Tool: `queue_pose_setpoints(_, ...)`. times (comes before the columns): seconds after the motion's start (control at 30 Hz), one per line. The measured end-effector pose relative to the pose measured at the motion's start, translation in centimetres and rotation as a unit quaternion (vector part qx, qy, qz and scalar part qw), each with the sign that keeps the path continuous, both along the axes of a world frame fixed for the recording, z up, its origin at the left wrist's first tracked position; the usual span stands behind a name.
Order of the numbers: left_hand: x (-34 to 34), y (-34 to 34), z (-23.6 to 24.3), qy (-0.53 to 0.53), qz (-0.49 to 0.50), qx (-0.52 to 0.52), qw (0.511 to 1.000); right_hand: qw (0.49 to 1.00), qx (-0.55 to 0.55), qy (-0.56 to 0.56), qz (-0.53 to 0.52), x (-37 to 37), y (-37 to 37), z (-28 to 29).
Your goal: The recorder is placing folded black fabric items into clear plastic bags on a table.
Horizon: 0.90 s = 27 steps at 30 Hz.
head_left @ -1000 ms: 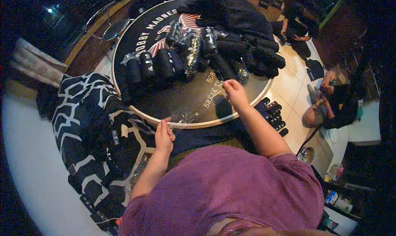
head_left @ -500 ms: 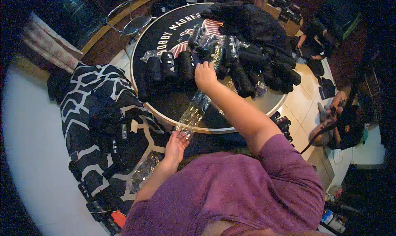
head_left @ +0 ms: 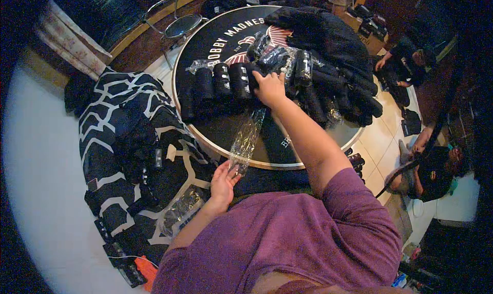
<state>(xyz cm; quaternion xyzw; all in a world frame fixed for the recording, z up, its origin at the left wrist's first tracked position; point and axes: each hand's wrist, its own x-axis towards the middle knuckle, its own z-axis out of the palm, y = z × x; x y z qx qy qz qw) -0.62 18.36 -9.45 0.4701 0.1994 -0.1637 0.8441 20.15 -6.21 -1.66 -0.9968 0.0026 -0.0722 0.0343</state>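
Observation:
In my left hand point(head_left: 224, 185) is the near end of a long clear plastic bag point(head_left: 245, 140), the fingers closed around its edge. The bag stretches across the round table's rim toward my right hand point(head_left: 270, 90). That hand reaches over the table, thumb and fingers spread around a dark rolled bundle point(head_left: 251, 73) that they partly cover. Just left of it, black rolls with white labels point(head_left: 222, 80) stand in a row. Some bundles wrapped in clear plastic point(head_left: 303, 68) lie beyond and to the right.
A large pile of black cloth point(head_left: 328, 37) covers the far right of the round table point(head_left: 205, 140). To my left is a surface with black-and-white patterned cloth point(head_left: 102, 140), holding another plastic bag point(head_left: 182, 206). Other people point(head_left: 434, 170) sit on the right. A stool point(head_left: 183, 25) stands beyond.
The view has shifted slightly, so the table appears farther right. My right thumb and fingers have spread wider around the roll. The left hand still holds the plastic bag.

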Motion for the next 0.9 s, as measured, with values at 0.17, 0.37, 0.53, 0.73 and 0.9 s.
queue_pose_setpoints(0.17, 0.4, -0.7, -0.1, 0.008, -0.037, -0.035, 0.999, 0.974, 0.165, -0.142, -0.059, 2.1, -2.5, 0.2)
queue_pose_setpoints(0.37, 0.5, -2.7, 1.1, -0.034, -0.097, -0.027, 0.994, 0.871, 0.433, -0.213, -0.097, -0.1, -7.2, 2.2)
queue_pose_setpoints(0.53, 0.4, -3.8, 1.4, -0.069, -0.166, 0.018, 0.984, 0.578, 0.809, -0.095, -0.044, -6.2, -11.4, 4.1)
queue_pose_setpoints(0.73, 0.8, -3.9, 0.4, -0.075, -0.202, 0.073, 0.974, 0.542, 0.837, -0.021, -0.071, -15.1, -14.3, 2.3)
queue_pose_setpoints(0.9, 2.1, -4.2, 3.9, -0.381, -0.258, 0.503, 0.731, 0.666, 0.744, -0.008, -0.059, -23.0, -16.0, -3.3)
